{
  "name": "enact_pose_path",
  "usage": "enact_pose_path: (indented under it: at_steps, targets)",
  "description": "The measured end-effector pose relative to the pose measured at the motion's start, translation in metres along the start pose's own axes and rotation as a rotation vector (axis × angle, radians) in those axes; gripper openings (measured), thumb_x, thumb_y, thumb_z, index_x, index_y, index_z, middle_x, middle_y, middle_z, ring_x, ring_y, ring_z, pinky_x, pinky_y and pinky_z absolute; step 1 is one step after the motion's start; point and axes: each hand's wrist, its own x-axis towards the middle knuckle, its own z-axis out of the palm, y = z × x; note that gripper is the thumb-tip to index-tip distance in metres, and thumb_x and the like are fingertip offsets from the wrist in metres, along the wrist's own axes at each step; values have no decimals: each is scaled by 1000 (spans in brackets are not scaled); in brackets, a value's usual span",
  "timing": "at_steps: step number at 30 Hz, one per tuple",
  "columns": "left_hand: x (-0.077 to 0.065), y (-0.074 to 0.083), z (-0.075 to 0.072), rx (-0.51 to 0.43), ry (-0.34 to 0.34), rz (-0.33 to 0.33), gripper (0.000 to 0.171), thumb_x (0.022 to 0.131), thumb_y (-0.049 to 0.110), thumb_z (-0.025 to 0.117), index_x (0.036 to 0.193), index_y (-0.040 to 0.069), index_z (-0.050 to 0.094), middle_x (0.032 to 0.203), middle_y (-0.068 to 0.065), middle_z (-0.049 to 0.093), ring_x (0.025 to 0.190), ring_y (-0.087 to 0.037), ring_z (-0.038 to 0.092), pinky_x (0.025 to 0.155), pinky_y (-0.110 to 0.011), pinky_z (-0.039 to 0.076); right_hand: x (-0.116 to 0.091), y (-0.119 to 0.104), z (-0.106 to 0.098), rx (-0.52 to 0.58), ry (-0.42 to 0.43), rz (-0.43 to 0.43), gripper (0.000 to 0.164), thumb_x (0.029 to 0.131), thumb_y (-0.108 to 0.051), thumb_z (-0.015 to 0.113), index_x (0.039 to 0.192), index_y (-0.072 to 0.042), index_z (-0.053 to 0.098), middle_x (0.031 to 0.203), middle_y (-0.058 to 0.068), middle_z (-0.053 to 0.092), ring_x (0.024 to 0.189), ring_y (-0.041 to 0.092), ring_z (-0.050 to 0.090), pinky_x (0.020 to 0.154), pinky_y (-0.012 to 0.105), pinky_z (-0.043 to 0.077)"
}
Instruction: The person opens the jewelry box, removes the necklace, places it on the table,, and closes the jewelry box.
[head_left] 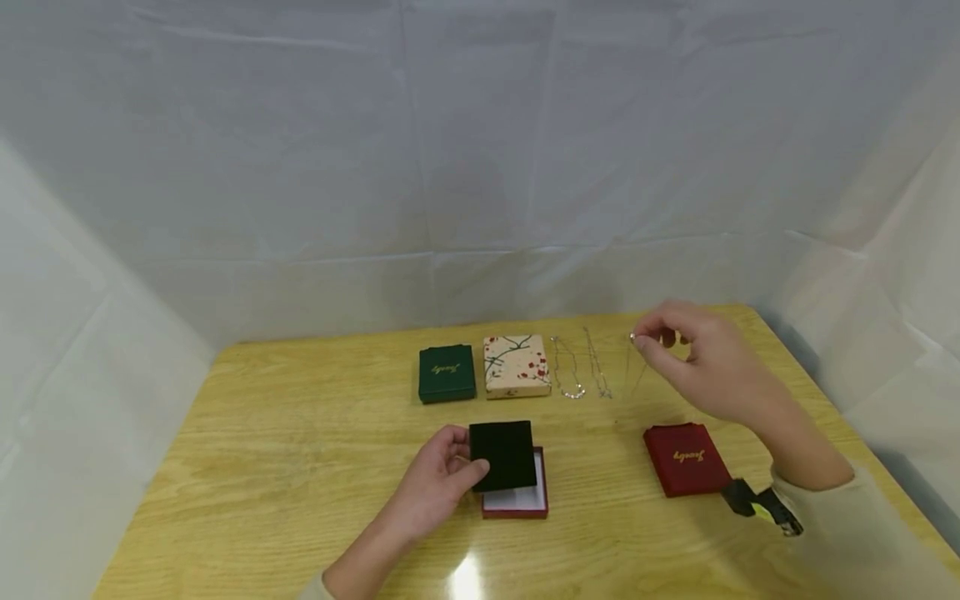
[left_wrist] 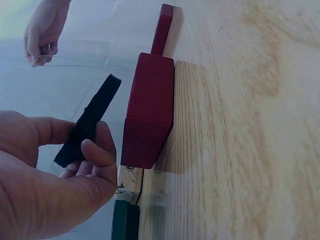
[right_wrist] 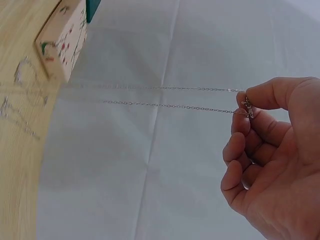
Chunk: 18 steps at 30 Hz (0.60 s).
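Between the thumb and fingers of my left hand [head_left: 433,482] is a black square jewelry pad [head_left: 504,454], held above a red box base [head_left: 546,492] with a white inside. The left wrist view shows the pad edge-on, beside the red box wall [left_wrist: 150,100]. My right hand [head_left: 701,358] pinches a thin silver necklace [right_wrist: 175,106] with thumb and forefinger. Its two strands hang down over the table's right part. Two more silver chains, a beaded one [head_left: 576,393] and a thinner one [head_left: 597,367], lie on the table to the left of that hand.
A red lid [head_left: 686,460] with gold lettering lies at the right, close to the right forearm. At the back stand a green box [head_left: 447,373] and a cream floral box [head_left: 517,367]. White sheeting [head_left: 420,167] surrounds the wooden table [head_left: 300,450] at the back and sides.
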Motion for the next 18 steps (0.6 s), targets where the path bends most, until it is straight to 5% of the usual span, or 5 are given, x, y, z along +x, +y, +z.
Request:
enact_pose_path:
  at_steps: [8, 18]
  targets:
    - [0, 1, -1, -11, -11, -4, 38, 102, 12, 68, 133, -4, 53, 113, -14, 61, 83, -21, 54, 65, -30, 48, -4, 33, -23, -137, -2, 40, 8, 103, -10, 70, 105, -15, 75, 95, -7, 66, 84, 8, 53, 67, 26, 42]
    - [0, -1, -1, -7, -20, -9, 42, 103, 13, 68, 137, -5, 51, 116, -15, 60, 85, -21, 55, 67, -33, 50, 12, 57, -35, -134, -108, 26, 10, 106, -11, 65, 109, -11, 75, 96, -3, 66, 84, 10, 55, 65, 30, 44]
